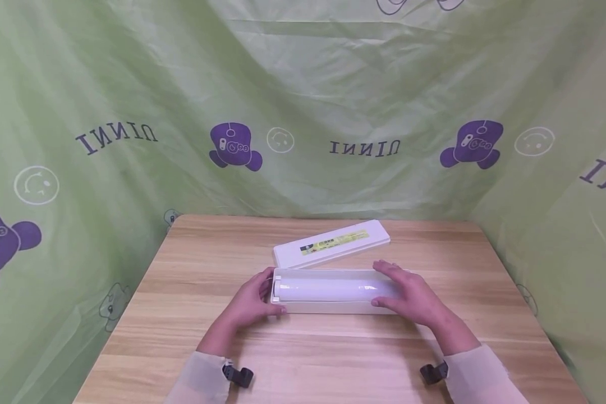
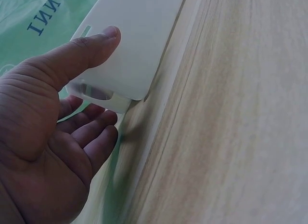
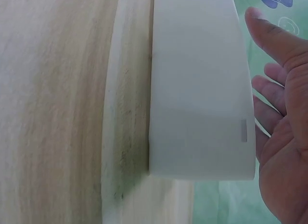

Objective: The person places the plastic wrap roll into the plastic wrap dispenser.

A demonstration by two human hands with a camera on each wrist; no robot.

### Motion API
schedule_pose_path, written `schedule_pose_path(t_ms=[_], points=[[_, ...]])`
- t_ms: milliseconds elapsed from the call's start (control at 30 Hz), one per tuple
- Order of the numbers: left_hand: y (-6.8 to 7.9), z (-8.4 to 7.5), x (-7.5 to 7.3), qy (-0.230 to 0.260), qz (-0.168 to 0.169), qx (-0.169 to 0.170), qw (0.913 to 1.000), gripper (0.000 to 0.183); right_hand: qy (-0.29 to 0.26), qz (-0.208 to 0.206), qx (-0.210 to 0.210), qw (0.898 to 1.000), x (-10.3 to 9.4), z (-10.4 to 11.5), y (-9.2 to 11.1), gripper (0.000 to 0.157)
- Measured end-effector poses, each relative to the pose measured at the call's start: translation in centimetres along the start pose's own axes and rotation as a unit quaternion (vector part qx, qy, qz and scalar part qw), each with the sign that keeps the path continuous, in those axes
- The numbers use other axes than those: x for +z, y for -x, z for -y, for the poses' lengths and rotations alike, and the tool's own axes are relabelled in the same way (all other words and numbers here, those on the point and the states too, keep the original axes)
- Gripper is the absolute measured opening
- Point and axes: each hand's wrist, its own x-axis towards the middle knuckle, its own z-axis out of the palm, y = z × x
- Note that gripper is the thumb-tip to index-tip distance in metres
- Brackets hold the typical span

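A long white plastic box (image 1: 328, 307) lies lengthwise on the table, its top off. Inside it is a roll of clear wrap (image 1: 328, 289) that spans most of its length. My left hand (image 1: 252, 300) holds the box's left end, thumb on the front wall and fingers curled behind the end. In the left wrist view, the thumb (image 2: 103, 43) presses the white wall near a small slot. Over the right end hovers my right hand (image 1: 409, 294), fingers and thumb spread loosely above the rim. From the right wrist view, that hand (image 3: 284, 113) sits beside the box's upper edge.
Behind the box lies its white lid (image 1: 331, 244), slanted, with a yellow-green label on top. The wooden table (image 1: 202, 247) stands against green printed curtains (image 1: 303, 84) on three sides. A dark wrist camera (image 1: 238, 376) is strapped to each sleeve.
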Motion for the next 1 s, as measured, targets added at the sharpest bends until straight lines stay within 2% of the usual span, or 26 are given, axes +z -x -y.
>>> schedule_pose_path(t_ms=[433,1000], points=[[0.1,-0.5,0.0,0.007,-0.003,-0.012,0.9999,0.12,-0.003,-0.023,0.001,1.0,-0.1,-1.0,0.9,0.084],[0.1,-0.5,0.0,0.009,0.001,-0.009,0.9999,0.119,0.015,-0.048,0.01,0.999,-0.1,-2.0,1.8,0.091]])
